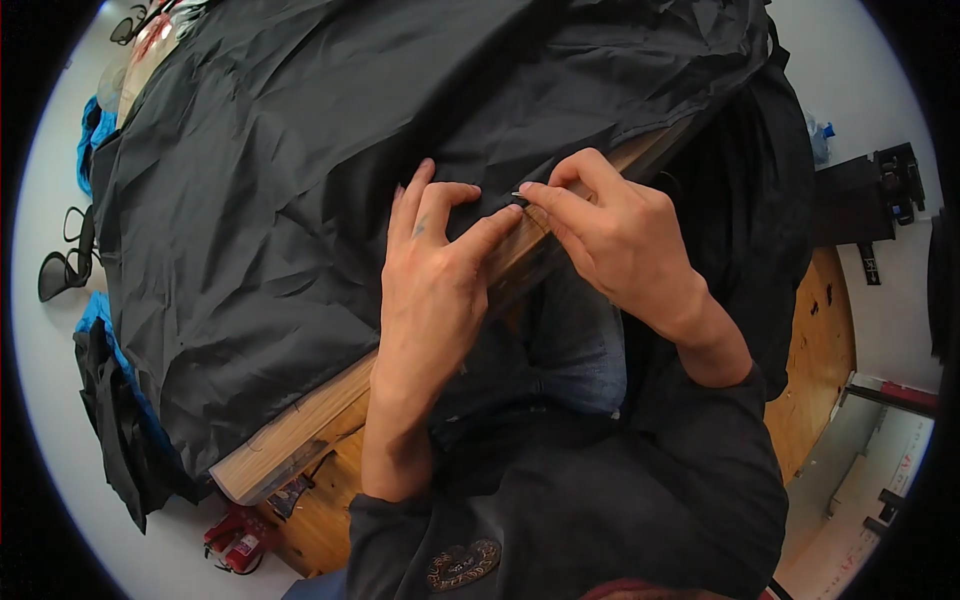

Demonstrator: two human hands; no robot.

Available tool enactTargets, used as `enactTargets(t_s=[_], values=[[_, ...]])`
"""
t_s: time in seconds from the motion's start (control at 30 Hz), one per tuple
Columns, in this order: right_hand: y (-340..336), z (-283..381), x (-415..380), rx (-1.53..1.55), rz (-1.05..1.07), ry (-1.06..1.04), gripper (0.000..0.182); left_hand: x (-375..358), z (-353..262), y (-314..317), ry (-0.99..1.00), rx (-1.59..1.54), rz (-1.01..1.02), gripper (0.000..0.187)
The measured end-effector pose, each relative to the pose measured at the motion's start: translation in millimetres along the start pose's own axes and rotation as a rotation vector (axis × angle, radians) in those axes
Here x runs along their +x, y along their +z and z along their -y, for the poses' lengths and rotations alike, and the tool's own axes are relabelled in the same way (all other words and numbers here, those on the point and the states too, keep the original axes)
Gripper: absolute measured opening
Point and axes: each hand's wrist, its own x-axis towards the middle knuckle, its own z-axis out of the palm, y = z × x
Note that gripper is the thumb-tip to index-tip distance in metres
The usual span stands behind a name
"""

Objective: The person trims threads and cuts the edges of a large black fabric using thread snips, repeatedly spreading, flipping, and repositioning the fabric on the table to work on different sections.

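Observation:
Black fabric point(280, 190) lies wrinkled across the table, its hem along the wooden table edge point(305, 425). My left hand point(435, 265) rests on this cloth with fingers apart, the index finger bent. Its thumb reaches to the hem beside the right fingertips. My right hand point(625, 225) is closed in a pinch between thumb and index finger. From that pinch a small, thin metal piece point(517, 194) pokes out just above the left thumb tip, against the cloth. Most of the piece is hidden by the fingers, so its kind cannot be made out.
Sunglasses point(65, 265) and blue-and-black cloth point(125, 410) are beyond the table's left side. A red object point(240, 540) sits at lower left. Dark equipment point(870, 195) stands at right, near a wooden surface point(815, 340). More black fabric point(770, 210) hangs over the right side.

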Motion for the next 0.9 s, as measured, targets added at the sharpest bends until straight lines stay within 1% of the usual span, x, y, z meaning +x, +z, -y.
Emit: enactTargets(t_s=[0.07, 0.13, 0.2, 0.23, 0.3, 0.33, 0.37, 0.43, 0.5, 0.57, 0.9], values=[[1.5, -1.8, -2.3, -0.045, 0.016, -0.032, 0.02, -0.8, 0.6, -0.7, -0.011, -0.009, 0.006, 0.03], [0.9, -3.1, -3.3, -0.184, -0.041, 0.014, 0.019, -1.3, -0.3, -0.9, -0.01, -0.014, 0.012, 0.031], [-0.1, -24.2, -2.2, -0.188, -0.189, 0.146, 0.019, -0.8, 0.7, -1.8, -0.014, -0.036, 0.005, 0.032], [-6.1, -23.8, -2.8, -0.039, -0.247, 0.222, 0.02, 0.6, 1.0, -2.9, -0.006, -0.03, -0.008, 0.032], [-8.8, -23.5, -10.6, 0.177, -0.206, 0.169, 0.022, -0.9, -0.6, -2.5, -0.004, -0.014, 0.008, 0.032], [-7.1, -18.7, -14.3, 0.171, -0.161, 0.157, 0.022, -1.1, -1.7, -2.5, 0.0, -0.013, 0.012, 0.032], [-7.5, -13.3, -14.9, 0.172, -0.168, 0.167, 0.022, -0.6, -2.3, -2.9, -0.013, -0.027, 0.007, 0.032], [-10.8, -4.2, -13.2, 0.145, -0.085, 0.112, 0.022, 1.3, -3.3, -2.8, -0.017, -0.034, 0.015, 0.032], [-8.2, -3.4, -11.1, 0.104, -0.087, 0.105, 0.021, 0.7, -1.5, -1.0, -0.022, -0.058, -0.004, 0.032], [-6.0, -5.0, -9.4, 0.056, -0.099, 0.08, 0.024, 0.3, -1.0, 0.9, -0.009, -0.06, -0.017, 0.03], [-7.3, -4.1, -8.0, 0.022, -0.061, 0.062, 0.024, -0.6, 0.7, 2.0, -0.003, -0.076, -0.028, 0.03]])
